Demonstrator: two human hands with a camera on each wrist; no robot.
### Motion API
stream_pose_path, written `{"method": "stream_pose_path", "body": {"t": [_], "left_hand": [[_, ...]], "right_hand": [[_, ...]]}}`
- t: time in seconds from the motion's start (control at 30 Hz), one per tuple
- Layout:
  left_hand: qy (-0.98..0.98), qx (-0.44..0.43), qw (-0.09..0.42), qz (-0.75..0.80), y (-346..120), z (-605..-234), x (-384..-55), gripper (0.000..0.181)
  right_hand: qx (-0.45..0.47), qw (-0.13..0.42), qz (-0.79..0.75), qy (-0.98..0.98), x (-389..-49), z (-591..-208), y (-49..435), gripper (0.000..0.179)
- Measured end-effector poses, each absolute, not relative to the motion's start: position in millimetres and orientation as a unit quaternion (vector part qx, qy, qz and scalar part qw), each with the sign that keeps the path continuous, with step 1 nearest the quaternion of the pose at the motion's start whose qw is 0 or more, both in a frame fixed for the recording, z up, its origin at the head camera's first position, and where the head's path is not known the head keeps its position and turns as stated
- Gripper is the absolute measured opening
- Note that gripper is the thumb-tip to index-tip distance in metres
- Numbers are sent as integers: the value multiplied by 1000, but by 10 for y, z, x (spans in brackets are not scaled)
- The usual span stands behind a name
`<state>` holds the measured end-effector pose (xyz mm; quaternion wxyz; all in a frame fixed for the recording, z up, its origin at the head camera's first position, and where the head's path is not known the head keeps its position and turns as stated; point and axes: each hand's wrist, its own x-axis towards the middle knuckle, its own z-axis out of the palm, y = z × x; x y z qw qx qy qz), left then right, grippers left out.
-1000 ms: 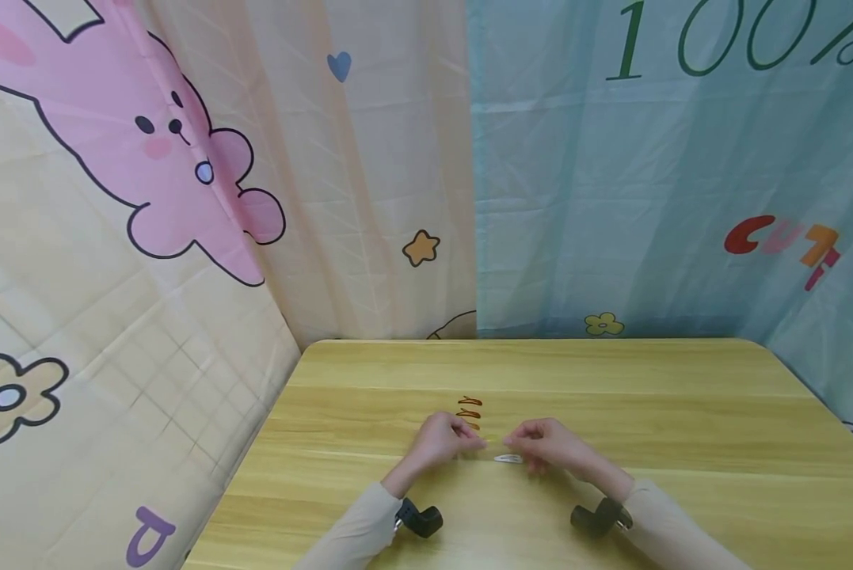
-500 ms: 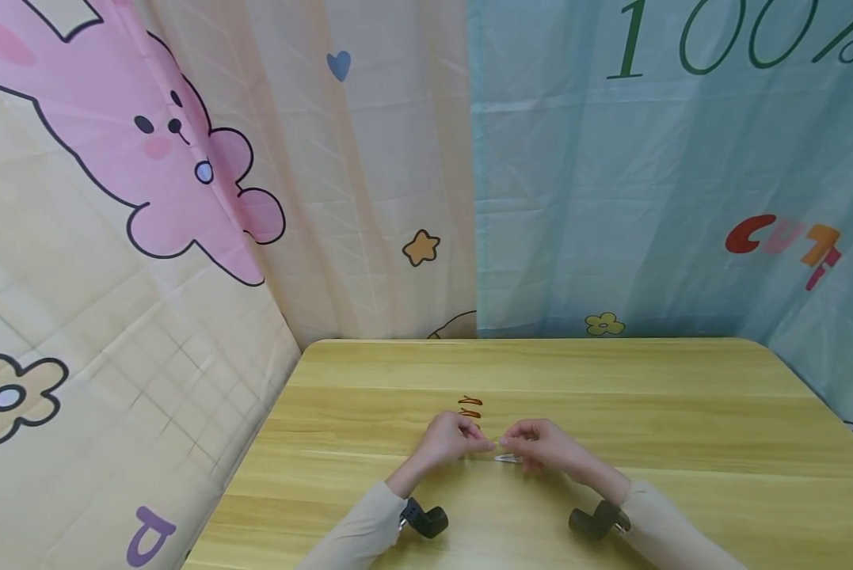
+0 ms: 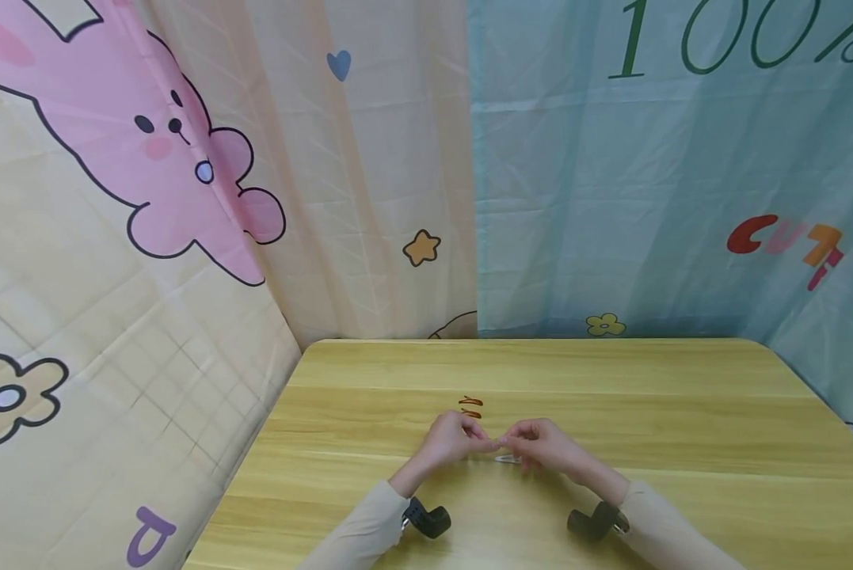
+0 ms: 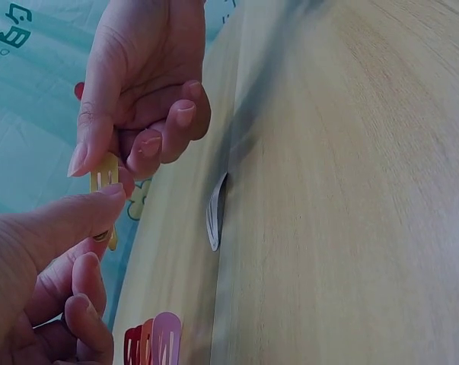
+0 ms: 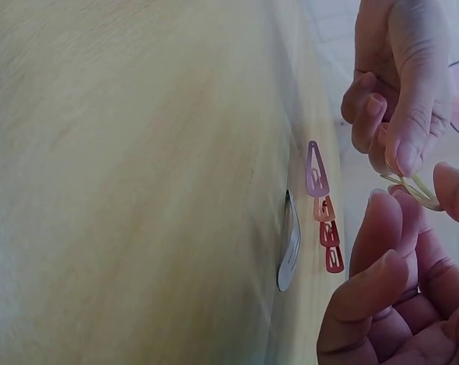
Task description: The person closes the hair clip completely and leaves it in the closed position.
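Nearest to me, low in the head view, I see my two cream sleeves [image 3: 358, 534] coming in over the near edge of the wooden desk [image 3: 683, 427], each wrist carrying a black camera mount [image 3: 429, 521]. Just beyond them my left hand [image 3: 446, 440] and my right hand [image 3: 540, 443] meet at the middle of the desk, fingertips touching around one yellow hair clip [image 4: 104, 179]. In the left wrist view the right thumb and forefinger pinch the top of that clip while the left thumb presses against its lower part, so both hands are closed narrowly on it and it hangs clear of the desk surface between them. In the right wrist view the same yellow hair clip [image 5: 416, 188] looks sprung open, its thin prongs apart, caught between fingertips of both hands. Directly below the hands, lying flat on the desk, is a white hair clip [image 3: 508, 458], near the right fingers but not touched. A little farther away, just past the left knuckles, a short row of clips [image 3: 471, 407] lies side by side; the right wrist view shows them as pink, orange and red. Beyond the far edge of the desk hang printed cloth backdrops: a pink rabbit sheet [image 3: 148, 158] on the left and a pale blue sheet [image 3: 611, 198] on the right.
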<state>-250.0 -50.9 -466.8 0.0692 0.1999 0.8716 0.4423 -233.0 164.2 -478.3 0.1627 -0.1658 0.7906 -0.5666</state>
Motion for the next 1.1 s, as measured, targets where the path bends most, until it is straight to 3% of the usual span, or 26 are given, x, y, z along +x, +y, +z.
{"method": "stream_pose_path", "body": {"t": [1.1], "left_hand": [[871,186,59,451,-520,-4698,-2525,22]], "right_hand": [[-123,117,-562,810,-2344,-4800,1629,36]]}}
